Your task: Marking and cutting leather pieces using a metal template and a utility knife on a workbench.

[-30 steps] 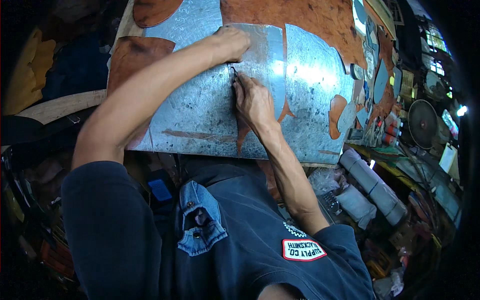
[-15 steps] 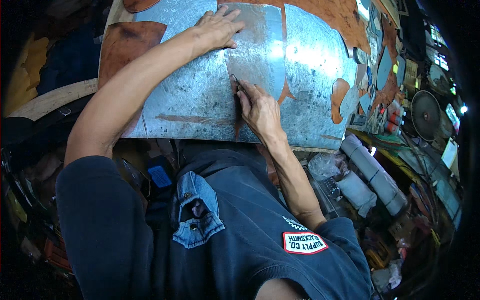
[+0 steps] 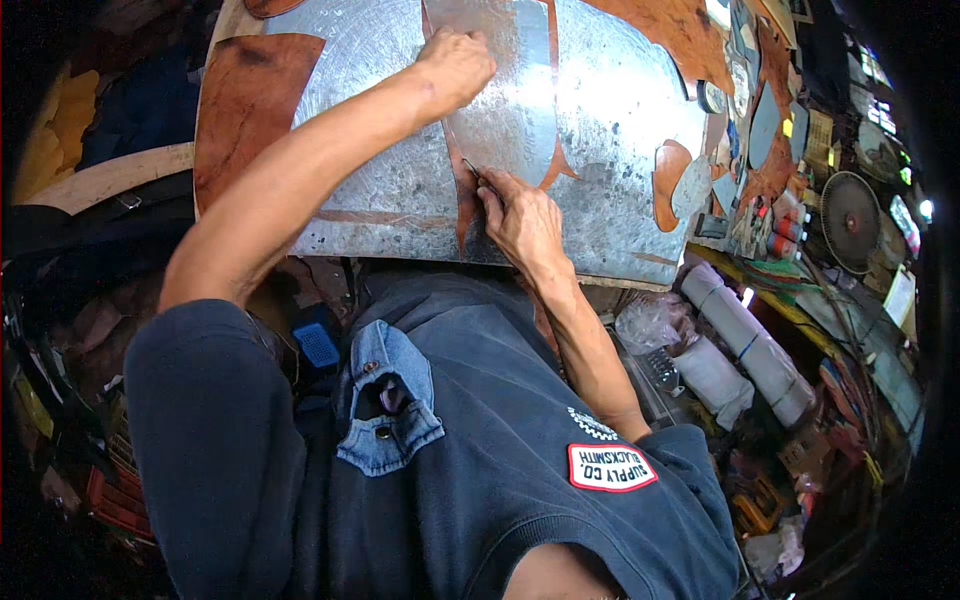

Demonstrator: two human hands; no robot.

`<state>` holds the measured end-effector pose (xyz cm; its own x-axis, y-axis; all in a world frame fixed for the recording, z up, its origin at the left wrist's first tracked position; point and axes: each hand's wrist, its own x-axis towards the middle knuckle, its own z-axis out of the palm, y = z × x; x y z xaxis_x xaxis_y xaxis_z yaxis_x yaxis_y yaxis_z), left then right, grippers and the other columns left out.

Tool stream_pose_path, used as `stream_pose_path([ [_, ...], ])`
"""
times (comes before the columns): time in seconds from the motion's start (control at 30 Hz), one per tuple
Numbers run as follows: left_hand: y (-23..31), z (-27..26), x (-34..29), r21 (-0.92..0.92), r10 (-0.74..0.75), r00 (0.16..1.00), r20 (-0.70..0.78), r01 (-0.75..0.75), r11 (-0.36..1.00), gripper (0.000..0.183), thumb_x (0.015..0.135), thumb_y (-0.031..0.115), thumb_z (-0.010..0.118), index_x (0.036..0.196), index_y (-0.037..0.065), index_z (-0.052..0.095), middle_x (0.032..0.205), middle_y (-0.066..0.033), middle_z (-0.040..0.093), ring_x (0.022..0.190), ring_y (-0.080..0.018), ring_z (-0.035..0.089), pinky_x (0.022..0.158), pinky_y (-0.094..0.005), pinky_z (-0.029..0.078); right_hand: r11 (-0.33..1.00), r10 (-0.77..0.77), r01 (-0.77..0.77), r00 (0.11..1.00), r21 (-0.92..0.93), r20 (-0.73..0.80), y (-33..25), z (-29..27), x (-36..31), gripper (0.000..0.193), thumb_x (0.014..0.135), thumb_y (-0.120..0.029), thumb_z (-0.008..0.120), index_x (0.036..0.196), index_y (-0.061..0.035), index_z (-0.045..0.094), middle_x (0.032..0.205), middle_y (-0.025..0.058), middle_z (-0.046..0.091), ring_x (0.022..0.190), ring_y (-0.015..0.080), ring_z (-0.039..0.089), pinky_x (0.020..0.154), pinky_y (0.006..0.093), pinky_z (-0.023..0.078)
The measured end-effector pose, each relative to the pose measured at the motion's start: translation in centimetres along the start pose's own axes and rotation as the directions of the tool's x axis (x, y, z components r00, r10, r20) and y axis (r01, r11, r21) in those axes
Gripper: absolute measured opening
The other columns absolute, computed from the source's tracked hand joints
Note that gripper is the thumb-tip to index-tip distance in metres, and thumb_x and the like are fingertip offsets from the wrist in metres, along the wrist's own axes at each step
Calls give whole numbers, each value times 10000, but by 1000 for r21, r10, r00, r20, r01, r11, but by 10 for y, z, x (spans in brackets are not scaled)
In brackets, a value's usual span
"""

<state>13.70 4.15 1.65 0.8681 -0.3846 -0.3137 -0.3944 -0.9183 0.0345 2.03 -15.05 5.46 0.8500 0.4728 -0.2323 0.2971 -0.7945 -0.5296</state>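
Note:
My left hand [image 3: 457, 67] is balled with knuckles up, resting on the upper part of a curved grey metal template [image 3: 520, 110]; the fingers fold under and I see nothing in them. Between thumb and fingers, my right hand [image 3: 522, 215] pinches a thin pointed tool [image 3: 470, 165], most of it covered by the hand. Its tip meets reddish-brown leather [image 3: 466, 200] by the template's lower left edge. More of that leather shows as a narrow strip along the template's right side and forms a forked point [image 3: 560, 168] there.
Scratched sheet metal [image 3: 370, 170] covers the worktop. A brown leather piece [image 3: 255, 110] lies at left; a smaller piece [image 3: 672, 190] and a round grey disc [image 3: 692, 190] lie at right. Beyond are a fan [image 3: 851, 218] and wrapped rolls [image 3: 745, 340].
My left hand has gone from spread flat to balled on the template. The right hand keeps its pinch on the pointed tool near the same edge. The whole view has shifted slightly.

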Motion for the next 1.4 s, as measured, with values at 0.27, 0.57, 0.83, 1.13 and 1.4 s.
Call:
stream_pose_path([
  [0.27, 53, -10, -7, -9, -279, 935, 220, 288, 958, 1292, 503, 698, 822, 1553, 286, 192, 1505, -390, 176, 1241, -637, 374, 946, -541, 481, 999, -47, 47, 999, 4, 23, 6, -1, 1, 234, 891, -156, 571, 1107, -113, 651, 985, 151, 679, 795, 397, 660, 691, 486, 527],
  [0.57, 55, -6, -6, -103, -298, 916, 269, 335, 937, 1284, 527, 624, 859, 1555, 288, 168, 1543, -360, 100, 1333, -629, 244, 1042, -573, 399, 998, -65, 64, 993, 8, 99, 27, -15, -12, 237, 897, -164, 589, 1121, -129, 658, 1094, 134, 640, 857, 383, 660, 719, 482, 535],
  [0.83, 57, -5, -7, -75, -293, 922, 253, 321, 944, 1271, 537, 631, 844, 1554, 254, 182, 1523, -374, 140, 1326, -625, 266, 1068, -562, 382, 995, -84, 92, 978, -33, 192, 52, -35, -13, 286, 881, -153, 620, 1163, -143, 667, 1293, 207, 555, 978, 401, 654, 805, 460, 549],
  [1.13, 53, -26, -12, -50, -247, 896, 369, 284, 957, 1233, 602, 633, 798, 1542, 130, 180, 1526, -382, 131, 1384, -576, 206, 1091, -668, 229, 973, -214, 229, 948, -37, 235, 77, -41, -6, 282, 876, -143, 633, 1151, -169, 691, 1368, 207, 523, 1015, 393, 646, 849, 464, 537],
  [1.4, 53, -25, -8, -72, -261, 887, 381, 310, 948, 1310, 566, 656, 810, 1562, 146, 128, 1524, -399, 102, 1385, -587, 191, 1108, -676, 166, 952, -276, 303, 911, -44, 305, 90, -52, 4, 257, 879, -159, 642, 1130, -181, 696, 1364, 130, 555, 1041, 382, 638, 872, 469, 521],
])
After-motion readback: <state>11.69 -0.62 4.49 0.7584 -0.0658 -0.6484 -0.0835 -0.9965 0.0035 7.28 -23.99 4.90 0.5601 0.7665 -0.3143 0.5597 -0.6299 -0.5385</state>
